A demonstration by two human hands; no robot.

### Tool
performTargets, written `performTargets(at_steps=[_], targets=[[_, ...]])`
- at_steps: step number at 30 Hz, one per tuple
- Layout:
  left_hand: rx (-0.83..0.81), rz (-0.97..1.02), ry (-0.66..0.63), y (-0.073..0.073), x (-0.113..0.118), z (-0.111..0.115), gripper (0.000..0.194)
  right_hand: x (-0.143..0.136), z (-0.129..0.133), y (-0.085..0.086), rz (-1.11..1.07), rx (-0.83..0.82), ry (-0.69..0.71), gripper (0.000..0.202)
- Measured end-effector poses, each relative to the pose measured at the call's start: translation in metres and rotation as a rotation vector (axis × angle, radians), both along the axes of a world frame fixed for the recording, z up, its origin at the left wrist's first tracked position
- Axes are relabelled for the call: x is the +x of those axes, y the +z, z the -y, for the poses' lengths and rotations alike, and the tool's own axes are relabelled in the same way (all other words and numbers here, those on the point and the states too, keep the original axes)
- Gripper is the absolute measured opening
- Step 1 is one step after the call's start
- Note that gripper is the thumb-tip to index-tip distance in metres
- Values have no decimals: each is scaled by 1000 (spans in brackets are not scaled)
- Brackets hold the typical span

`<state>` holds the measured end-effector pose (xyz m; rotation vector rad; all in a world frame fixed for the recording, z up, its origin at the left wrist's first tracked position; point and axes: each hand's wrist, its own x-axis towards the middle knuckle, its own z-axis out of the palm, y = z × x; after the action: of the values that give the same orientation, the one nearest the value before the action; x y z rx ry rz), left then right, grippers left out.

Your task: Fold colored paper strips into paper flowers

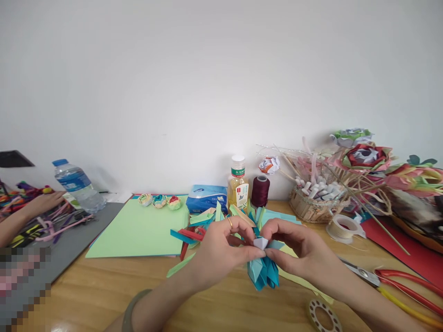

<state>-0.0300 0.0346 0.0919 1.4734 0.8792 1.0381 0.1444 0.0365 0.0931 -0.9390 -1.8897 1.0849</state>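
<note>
Between both hands is a folded paper flower [265,272] with blue and light blue petals and a white folded tip at its top. My left hand [224,244], wearing a ring, pinches the white tip from the left. From the right, my right hand [297,246] grips the same piece, thumb and fingers close together beside the tip. The fingers hide part of the flower. Behind the hands lies a heap of folded paper strips [194,233] in red, blue, green and peach.
Light green paper sheets [138,230] carry three small paper rosettes. Behind stand a tissue pack [206,199], a drink bottle [238,184] and a thread spool [260,191]. Right are a basket [311,205], scissors [367,275] and tape rolls [346,228]. Another person's hand [44,203] is left.
</note>
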Motion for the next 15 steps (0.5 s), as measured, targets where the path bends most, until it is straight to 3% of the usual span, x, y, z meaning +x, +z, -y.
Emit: performTargets(at_steps=[6,15], targets=[[-149,148,-38,3,1,-2,16,-2,2,0,-22,-24,-73,5],[-196,101,85,-1,4,0,18,-7,4,6,73,159,-123,6]])
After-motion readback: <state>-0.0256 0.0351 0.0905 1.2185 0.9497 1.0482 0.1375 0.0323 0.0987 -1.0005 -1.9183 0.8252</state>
